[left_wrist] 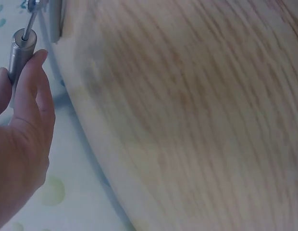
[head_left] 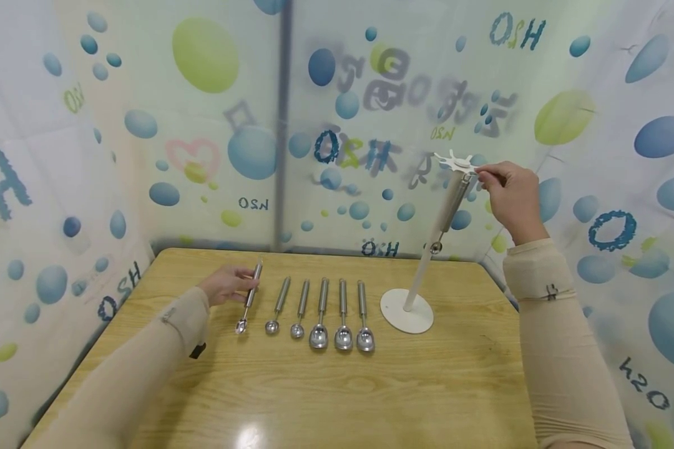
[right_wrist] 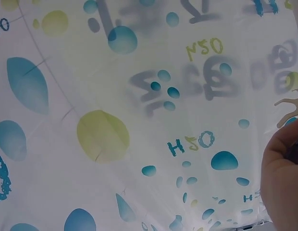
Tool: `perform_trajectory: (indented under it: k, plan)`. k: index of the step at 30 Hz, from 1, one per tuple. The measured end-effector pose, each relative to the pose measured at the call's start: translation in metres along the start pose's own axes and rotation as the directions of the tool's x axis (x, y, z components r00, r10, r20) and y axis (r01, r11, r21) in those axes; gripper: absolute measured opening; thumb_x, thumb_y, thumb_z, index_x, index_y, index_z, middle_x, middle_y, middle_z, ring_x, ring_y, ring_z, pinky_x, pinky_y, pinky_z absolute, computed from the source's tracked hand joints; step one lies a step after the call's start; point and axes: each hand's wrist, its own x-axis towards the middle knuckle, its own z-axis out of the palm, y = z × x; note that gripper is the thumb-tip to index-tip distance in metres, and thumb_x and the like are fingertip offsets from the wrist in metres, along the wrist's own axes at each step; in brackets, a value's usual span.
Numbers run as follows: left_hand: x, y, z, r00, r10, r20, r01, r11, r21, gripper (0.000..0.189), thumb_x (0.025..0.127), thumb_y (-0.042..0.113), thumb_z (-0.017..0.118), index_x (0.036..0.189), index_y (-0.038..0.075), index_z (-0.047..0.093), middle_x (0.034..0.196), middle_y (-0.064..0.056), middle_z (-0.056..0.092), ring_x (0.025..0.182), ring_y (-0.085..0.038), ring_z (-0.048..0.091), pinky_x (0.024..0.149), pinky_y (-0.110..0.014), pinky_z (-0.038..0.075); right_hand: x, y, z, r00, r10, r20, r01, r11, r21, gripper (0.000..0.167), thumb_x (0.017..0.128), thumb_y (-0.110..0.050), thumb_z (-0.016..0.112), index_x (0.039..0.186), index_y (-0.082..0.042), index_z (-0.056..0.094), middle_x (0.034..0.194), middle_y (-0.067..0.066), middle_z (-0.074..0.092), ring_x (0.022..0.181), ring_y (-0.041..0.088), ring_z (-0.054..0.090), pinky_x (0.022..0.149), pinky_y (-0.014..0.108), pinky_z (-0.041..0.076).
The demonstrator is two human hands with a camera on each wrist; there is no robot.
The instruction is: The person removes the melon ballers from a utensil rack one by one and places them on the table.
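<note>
My left hand (head_left: pixel 229 285) holds a small metal scoop (head_left: pixel 251 293) by its silver handle, bowl end down, at the left of the table. In the left wrist view, thumb and fingers pinch that handle (left_wrist: pixel 20 55). At the right, my raised right hand (head_left: pixel 513 193) pinches an arm at the top of a white utensil stand (head_left: pixel 407 317). Right beside those fingertips, another scoop (head_left: pixel 452 206) hangs from the stand's prongs, handle up. The right wrist view catches part of the right hand (right_wrist: pixel 283 173) and some prongs (right_wrist: pixel 289 110); its fingertips are cut off.
Two small scoops (head_left: pixel 272 327) and three larger ones (head_left: pixel 318 337) lie in a row on the wooden table (head_left: pixel 314 399), handles pointing away. They lie between the left hand and the stand's round base. A patterned curtain (head_left: pixel 224 212) surrounds the table's back and sides.
</note>
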Motion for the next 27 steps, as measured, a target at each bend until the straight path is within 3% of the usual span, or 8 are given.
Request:
perform_trajectory:
  k: [4,13,21,27]
  plan:
    - [0.008,-0.006,0.002,1.0,-0.022,-0.016,0.022,1.0,0.01,0.054,0.104,0.01,0.058,0.15,-0.009,0.037,0.138,-0.028,0.055,0.103,-0.023,0.065,0.085,-0.036,0.059,0.0,0.001,-0.001,1.0,0.008,0.006,-0.008,1.0,-0.004,0.025,0.103,-0.014,0.061,0.117,0.003,0.074,0.104,0.024,0.071,0.074,-0.01,0.051,0.064,0.008,0.041]
    - [0.022,-0.017,0.011,0.996,-0.059,-0.066,0.061,0.998,0.026,0.046,0.101,0.005,0.062,0.14,-0.013,0.046,0.108,-0.015,0.067,0.084,-0.015,0.063,0.073,-0.032,0.059,0.0,-0.001,0.0,1.0,-0.002,0.001,0.002,1.0,-0.008,0.025,0.102,-0.014,0.062,0.116,0.003,0.074,0.105,0.025,0.071,0.074,-0.012,0.051,0.066,0.008,0.041]
    - [0.025,-0.012,0.019,0.987,-0.102,-0.122,0.111,0.991,0.075,0.048,0.099,0.004,0.066,0.139,-0.016,0.047,0.107,-0.016,0.067,0.089,-0.018,0.066,0.077,-0.036,0.06,0.0,-0.001,0.001,1.0,-0.015,-0.011,0.014,1.0,-0.023,0.025,0.103,-0.013,0.061,0.116,0.003,0.074,0.105,0.024,0.071,0.073,-0.013,0.049,0.066,0.008,0.041]
    - [0.032,-0.013,0.021,0.982,-0.09,-0.166,0.109,0.988,0.11,0.045,0.097,0.002,0.067,0.135,-0.017,0.051,0.107,-0.019,0.067,0.084,-0.018,0.066,0.074,-0.035,0.061,0.001,0.0,0.002,1.0,-0.015,-0.019,0.014,1.0,-0.025,0.023,0.103,-0.011,0.061,0.115,0.004,0.074,0.104,0.025,0.071,0.072,-0.014,0.049,0.065,0.008,0.04]
